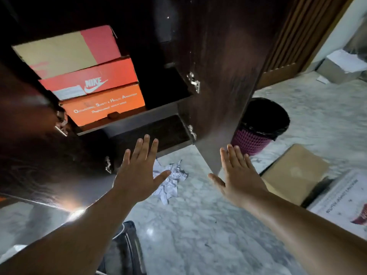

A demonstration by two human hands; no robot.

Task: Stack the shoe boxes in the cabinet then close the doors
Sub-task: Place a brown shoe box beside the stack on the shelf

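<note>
Head view: three stacked cardboard shoe boxes (87,76) sit on a shelf of the dark wooden cabinet (139,118) at upper left of the frame, the orange box (103,105) lowest, the red Nike box (89,78) on it, a tan-and-red box (65,52) on top. Both cabinet doors stand open. Left hand (139,171) at centre, fingers spread, empty, just before the left door (39,155). Right hand (238,175), released and flat, lies close to the edge of the right door (218,76); contact cannot be told. Crumpled white paper (170,181) lies on the marble floor (198,225).
</note>
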